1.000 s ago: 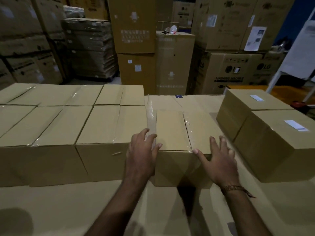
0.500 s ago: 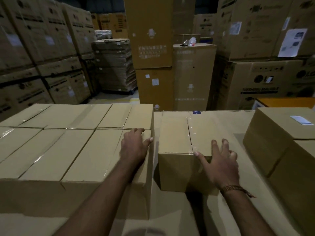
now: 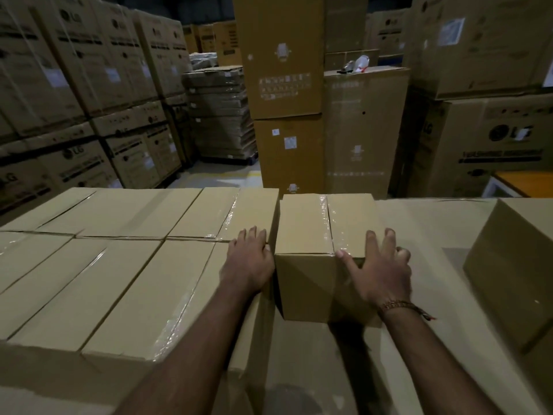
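A small taped carton (image 3: 308, 235) stands at centre on the cardboard-covered surface (image 3: 425, 223), a narrow gap from the row of sealed boxes (image 3: 134, 265) at its nine o'clock. The right hand (image 3: 383, 271) presses its near right corner, fingers spread wide. The left hand (image 3: 248, 262) lies flat, fingers straight, on that row's edge. Closing the gap squarely likely calls for a low, even push toward nine o'clock, keeping left fingertips out of the seam.

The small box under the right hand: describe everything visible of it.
The small box is plain brown cardboard, its top flaps sealed with clear tape along the middle seam. It stands upright on a cardboard surface, a narrow gap from the row of taped boxes at its left. The right hand lies spread over its near right top corner.
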Action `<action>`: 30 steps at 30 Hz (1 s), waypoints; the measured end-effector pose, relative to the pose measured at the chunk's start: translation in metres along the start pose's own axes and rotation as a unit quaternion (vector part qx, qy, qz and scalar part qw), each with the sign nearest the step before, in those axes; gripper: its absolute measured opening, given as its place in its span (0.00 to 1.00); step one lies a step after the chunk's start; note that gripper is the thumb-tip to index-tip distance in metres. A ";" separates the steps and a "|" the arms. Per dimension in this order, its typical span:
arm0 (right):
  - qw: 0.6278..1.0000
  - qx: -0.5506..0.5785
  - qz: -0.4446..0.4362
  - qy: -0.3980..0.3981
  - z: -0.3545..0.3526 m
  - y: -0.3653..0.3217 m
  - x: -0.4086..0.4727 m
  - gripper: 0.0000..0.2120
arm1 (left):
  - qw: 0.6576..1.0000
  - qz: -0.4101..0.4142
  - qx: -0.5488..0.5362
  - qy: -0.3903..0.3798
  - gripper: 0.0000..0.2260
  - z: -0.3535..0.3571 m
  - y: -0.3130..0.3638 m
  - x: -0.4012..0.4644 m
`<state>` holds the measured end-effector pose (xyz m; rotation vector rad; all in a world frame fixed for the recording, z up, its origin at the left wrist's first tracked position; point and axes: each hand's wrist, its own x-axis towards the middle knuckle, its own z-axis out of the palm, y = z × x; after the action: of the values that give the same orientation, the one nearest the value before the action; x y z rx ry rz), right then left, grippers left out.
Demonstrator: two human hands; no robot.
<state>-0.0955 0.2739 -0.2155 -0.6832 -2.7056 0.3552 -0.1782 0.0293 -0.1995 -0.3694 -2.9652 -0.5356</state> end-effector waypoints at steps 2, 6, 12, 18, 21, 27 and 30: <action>1.000 -0.001 -0.004 -0.002 0.002 -0.004 0.007 0.52 | 1.000 -0.002 -0.004 0.003 0.26 0.001 -0.001 0.000; 1.000 -0.002 -0.007 0.007 0.006 -0.008 0.015 0.52 | 1.000 0.001 -0.012 0.004 0.26 0.002 -0.004 -0.001; 1.000 -0.001 -0.006 0.004 0.005 -0.017 0.021 0.51 | 1.000 0.004 -0.015 0.010 0.26 0.003 -0.005 0.000; 1.000 0.002 0.001 0.007 0.007 -0.026 0.023 0.48 | 1.000 0.007 -0.011 0.014 0.26 -0.001 -0.002 -0.004; 1.000 -0.004 0.005 0.013 0.011 -0.029 0.024 0.47 | 1.000 0.012 -0.005 0.015 0.26 0.000 -0.004 -0.002; 1.000 0.008 0.011 0.022 0.014 -0.028 0.023 0.52 | 1.000 0.020 -0.002 0.021 0.26 0.008 -0.010 0.002; 1.000 0.011 0.012 0.018 0.015 -0.028 0.024 0.51 | 0.999 0.022 -0.001 0.026 0.26 0.010 -0.010 0.003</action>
<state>-0.1322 0.2591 -0.2142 -0.7105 -2.6572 0.3749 -0.1848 0.0241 -0.2114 -0.4148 -2.8994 -0.5342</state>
